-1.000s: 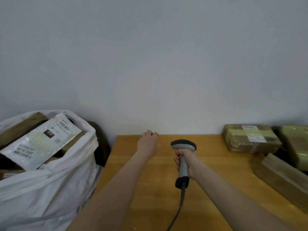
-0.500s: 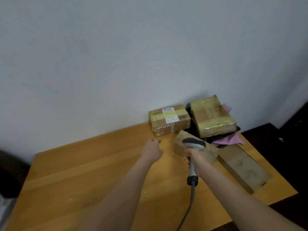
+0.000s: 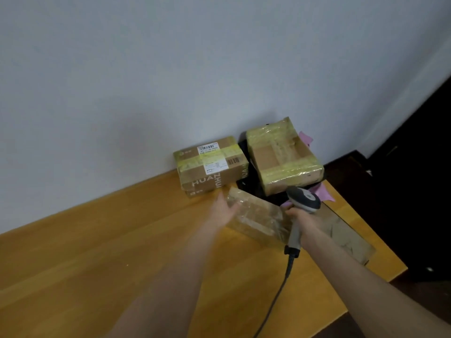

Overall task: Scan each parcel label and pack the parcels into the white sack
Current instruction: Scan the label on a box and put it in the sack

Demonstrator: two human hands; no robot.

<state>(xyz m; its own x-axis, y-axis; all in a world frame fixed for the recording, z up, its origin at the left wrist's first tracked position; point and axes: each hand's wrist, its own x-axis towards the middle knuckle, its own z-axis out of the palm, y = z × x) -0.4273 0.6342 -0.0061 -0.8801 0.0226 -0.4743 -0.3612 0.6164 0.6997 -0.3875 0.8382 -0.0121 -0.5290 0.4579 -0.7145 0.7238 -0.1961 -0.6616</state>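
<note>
Several parcels [image 3: 211, 164] sat on the wooden table [image 3: 97, 264] by a pale wall [image 3: 170, 69]; left hand [image 3: 223, 211], spread, perhaps touched one; right hand [image 3: 305, 219] gripped the scanner [image 3: 303, 200].

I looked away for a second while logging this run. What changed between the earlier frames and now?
The left hand moved right across the table and opened, now reaching the end of the tape-wrapped parcel. The view swung away from the white sack. The right hand still grips the scanner; the labelled box has not moved.
</note>
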